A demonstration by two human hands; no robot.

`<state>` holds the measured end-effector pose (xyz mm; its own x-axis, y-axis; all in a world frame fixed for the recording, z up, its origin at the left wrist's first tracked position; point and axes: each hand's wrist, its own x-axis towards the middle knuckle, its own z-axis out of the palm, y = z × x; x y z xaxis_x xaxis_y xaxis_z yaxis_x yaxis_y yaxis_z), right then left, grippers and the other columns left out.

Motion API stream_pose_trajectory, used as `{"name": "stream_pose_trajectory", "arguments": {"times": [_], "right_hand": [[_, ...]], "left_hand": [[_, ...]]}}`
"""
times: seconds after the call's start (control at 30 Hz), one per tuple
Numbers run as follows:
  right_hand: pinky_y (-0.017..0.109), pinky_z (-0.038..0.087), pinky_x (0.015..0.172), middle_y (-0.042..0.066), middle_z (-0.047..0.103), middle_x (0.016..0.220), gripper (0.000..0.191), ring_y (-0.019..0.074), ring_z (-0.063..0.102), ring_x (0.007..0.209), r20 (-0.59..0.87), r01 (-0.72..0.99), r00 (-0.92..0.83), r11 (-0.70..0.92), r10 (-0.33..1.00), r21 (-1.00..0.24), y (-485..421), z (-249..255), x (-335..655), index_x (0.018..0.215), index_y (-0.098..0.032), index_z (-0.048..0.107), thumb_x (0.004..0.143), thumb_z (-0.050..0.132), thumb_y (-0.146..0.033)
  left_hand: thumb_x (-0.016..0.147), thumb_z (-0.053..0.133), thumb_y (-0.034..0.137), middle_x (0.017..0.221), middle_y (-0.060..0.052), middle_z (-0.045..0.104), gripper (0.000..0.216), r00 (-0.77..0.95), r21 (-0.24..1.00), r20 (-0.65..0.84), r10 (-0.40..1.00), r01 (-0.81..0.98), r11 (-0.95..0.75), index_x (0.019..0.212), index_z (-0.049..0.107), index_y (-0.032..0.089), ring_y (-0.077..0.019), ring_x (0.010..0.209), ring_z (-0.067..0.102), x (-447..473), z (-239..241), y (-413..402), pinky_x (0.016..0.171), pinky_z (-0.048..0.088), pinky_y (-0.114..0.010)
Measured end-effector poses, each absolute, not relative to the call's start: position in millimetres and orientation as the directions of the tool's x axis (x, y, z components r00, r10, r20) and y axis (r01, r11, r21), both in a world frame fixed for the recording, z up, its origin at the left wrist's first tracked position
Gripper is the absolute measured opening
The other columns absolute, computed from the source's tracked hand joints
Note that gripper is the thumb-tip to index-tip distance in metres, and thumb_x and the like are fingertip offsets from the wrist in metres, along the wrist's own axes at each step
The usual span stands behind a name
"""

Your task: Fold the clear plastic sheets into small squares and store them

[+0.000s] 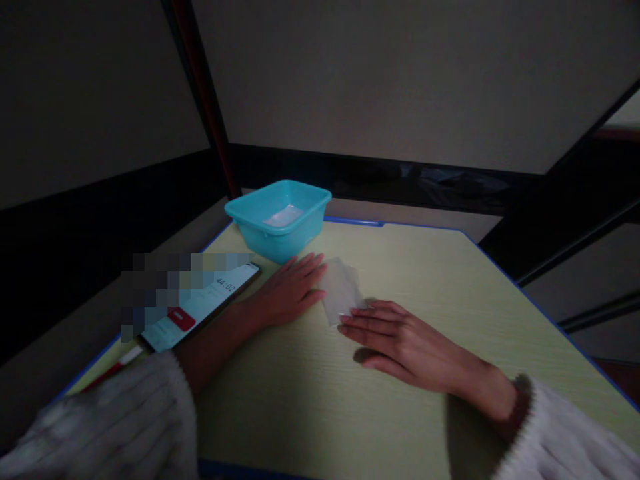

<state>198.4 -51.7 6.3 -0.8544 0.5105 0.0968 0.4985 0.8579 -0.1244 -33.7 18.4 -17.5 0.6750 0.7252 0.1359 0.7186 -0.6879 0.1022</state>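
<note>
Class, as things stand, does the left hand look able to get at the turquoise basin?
Probably yes: the left hand lies flat on the table just before the turquoise basin, with nothing between them.

You have two hands on the table (380, 413): one left hand (287, 293) and one right hand (400, 340). Between them you have one translucent sheet (340, 288). You have one turquoise basin (280, 220), containing one pale sheet (284, 215). You have one phone (203, 305) with a lit screen. Beside it you have one red-and-white pen (113, 371). You wear two knitted white sleeves (115, 427).
</note>
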Motion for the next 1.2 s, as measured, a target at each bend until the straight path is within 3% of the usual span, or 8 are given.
{"name": "stream_pose_trajectory", "arguments": {"times": [0.23, 0.33, 0.47, 0.6, 0.93, 1.2], "right_hand": [[0.045, 0.031, 0.1, 0.008, 0.052, 0.128, 0.046, 0.0216, 0.046, 0.117, 0.15, 0.498, -0.844, 0.856, 0.515, -0.137, -62, 6, 189, 0.127, -0.017, 0.044, 0.089, 0.04, -0.042], [0.044, 0.032, 0.099, 0.009, 0.055, 0.124, 0.039, 0.0207, 0.049, 0.114, 0.206, 0.52, -0.815, 0.84, 0.542, -0.151, -58, 6, 193, 0.121, -0.015, 0.049, 0.092, 0.035, -0.037], [0.046, 0.034, 0.097, 0.012, 0.06, 0.114, 0.031, 0.0228, 0.053, 0.107, 0.248, 0.694, -0.659, 0.701, 0.71, -0.164, -45, 4, 203, 0.112, -0.013, 0.052, 0.091, 0.038, -0.031], [0.046, 0.036, 0.094, 0.014, 0.059, 0.111, 0.029, 0.0242, 0.053, 0.104, 0.235, 0.768, -0.572, 0.614, 0.786, -0.184, -39, -1, 206, 0.109, -0.012, 0.049, 0.09, 0.041, -0.031], [0.046, 0.039, 0.091, 0.014, 0.06, 0.107, 0.031, 0.025, 0.054, 0.1, 0.233, 0.761, -0.58, 0.621, 0.781, -0.187, -37, -3, 202, 0.11, -0.012, 0.048, 0.09, 0.04, -0.034], [0.048, 0.035, 0.095, 0.014, 0.051, 0.126, 0.044, 0.0268, 0.045, 0.114, 0.241, 0.766, -0.595, 0.631, 0.767, -0.118, -32, -8, 205, 0.123, -0.011, 0.047, 0.091, 0.035, -0.039]], "left_hand": [[0.091, 0.031, 0.033, 0.137, -0.009, 0.038, 0.041, 0.693, 0.11, 0.179, 0.698, 0.691, -0.714, 0.127, 0.042, 0.016, -0.0199, 0.129, 0.029, -29, -20, 15, 0.108, 0.012, -0.042], [0.091, 0.032, 0.036, 0.14, -0.01, 0.034, 0.044, 0.691, 0.132, 0.161, 0.704, 0.692, -0.71, 0.129, 0.039, 0.016, -0.021, 0.131, 0.025, -29, -22, 15, 0.107, 0.011, -0.044], [0.089, 0.035, 0.041, 0.144, -0.01, 0.024, 0.051, 0.677, 0.159, 0.122, 0.726, 0.709, -0.687, 0.133, 0.033, 0.016, -0.0243, 0.133, 0.016, -26, -18, 10, 0.107, 0.009, -0.047], [0.087, 0.036, 0.046, 0.146, -0.011, 0.019, 0.057, 0.666, 0.171, 0.109, 0.738, 0.719, -0.674, 0.135, 0.028, 0.016, -0.0276, 0.134, 0.01, -18, -12, -2, 0.106, 0.01, -0.048], [0.091, 0.03, 0.04, 0.147, -0.01, 0.016, 0.051, 0.805, 0.126, 0.029, 0.593, 0.585, -0.801, 0.137, 0.024, 0.019, -0.0254, 0.135, 0.008, -13, -12, -10, 0.105, 0.01, -0.048], [0.092, 0.031, 0.039, 0.146, -0.01, 0.019, 0.049, 0.818, 0.092, 0.042, 0.573, 0.568, -0.818, 0.137, 0.025, 0.021, -0.0258, 0.134, 0.01, -13, -15, -9, 0.105, 0.012, -0.046]]}}
